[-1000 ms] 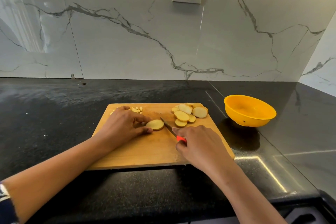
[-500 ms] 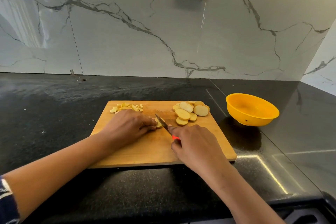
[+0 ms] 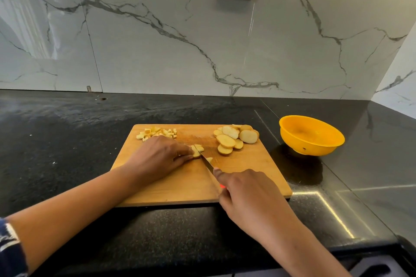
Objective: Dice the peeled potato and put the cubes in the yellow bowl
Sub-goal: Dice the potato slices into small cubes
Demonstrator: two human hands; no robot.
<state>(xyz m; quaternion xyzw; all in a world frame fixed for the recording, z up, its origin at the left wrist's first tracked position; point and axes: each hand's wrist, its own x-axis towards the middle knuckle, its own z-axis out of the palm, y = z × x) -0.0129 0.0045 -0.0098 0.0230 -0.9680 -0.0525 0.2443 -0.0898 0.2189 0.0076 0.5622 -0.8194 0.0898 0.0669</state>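
Knife point(image 3: 207, 162) lies diagonal on the board point(image 3: 258, 168): handle near-right, tip far-left, blade down in the slice point(image 3: 197, 150) mid-board. Right hand point(image 3: 249, 195) grip is closed round the handle, index finger along the spine. Left hand point(image 3: 157, 157) grip is curled, fingertips pinning the slice from the left. Cubes point(image 3: 157, 132) sit at the board's far-left edge, round slices point(image 3: 234, 139) far-right. Bowl point(image 3: 319, 148) is on the desk point(image 3: 67, 141), right of the board, apart.

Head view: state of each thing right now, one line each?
left hand: holds centre slice
right hand: grips knife
knife: blade down through centre slice
centre slice: partly cut, pieces split off
potato cubes: heaped at far left of board
whole slices: piled at far right of board
yellow bowl: upright, no cubes inside
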